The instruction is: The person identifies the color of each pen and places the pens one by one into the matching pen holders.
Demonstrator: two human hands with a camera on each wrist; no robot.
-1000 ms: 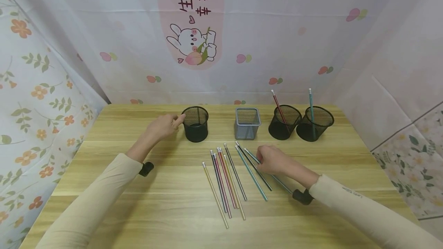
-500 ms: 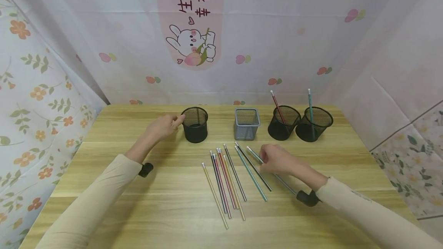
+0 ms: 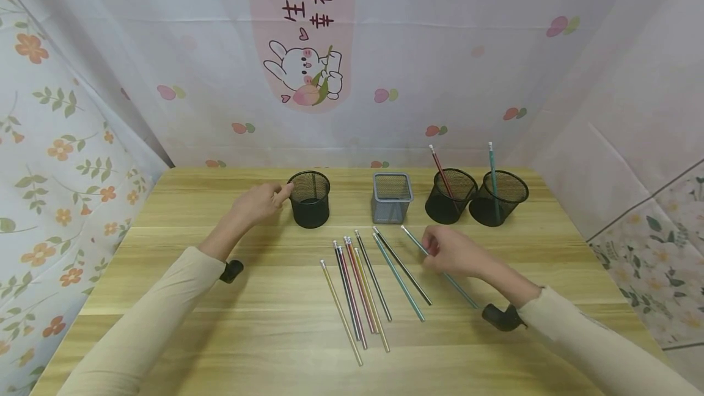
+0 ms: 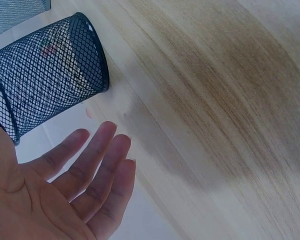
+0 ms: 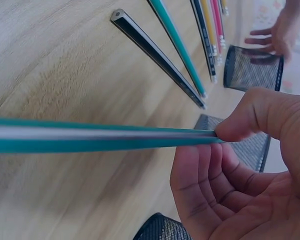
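My right hand point(image 3: 453, 250) pinches a teal pencil point(image 5: 105, 136) between thumb and fingers near its middle, in front of the holders. The pencil slants, with its white eraser end toward the back. My left hand point(image 4: 75, 190) has its fingers extended beside a round black mesh pencil holder point(image 4: 50, 70). The thumb side lies at the holder's rim; whether it touches cannot be told. To the left of the right hand lie another teal pencil point(image 3: 398, 276) and a black pencil point(image 3: 404, 267).
Several more pencils, including a gold pencil point(image 3: 341, 310), lie mid-table. At the back stands a square grey mesh holder point(image 3: 392, 209). Two tilted round black holders stand at the right: one point(image 3: 442, 211) has a red pencil point(image 3: 442, 170), the other point(image 3: 486, 212) a teal one.
My right hand has moved right and slightly up with the teal pencil, away from the other pencils. The left hand has stayed by the black holder.
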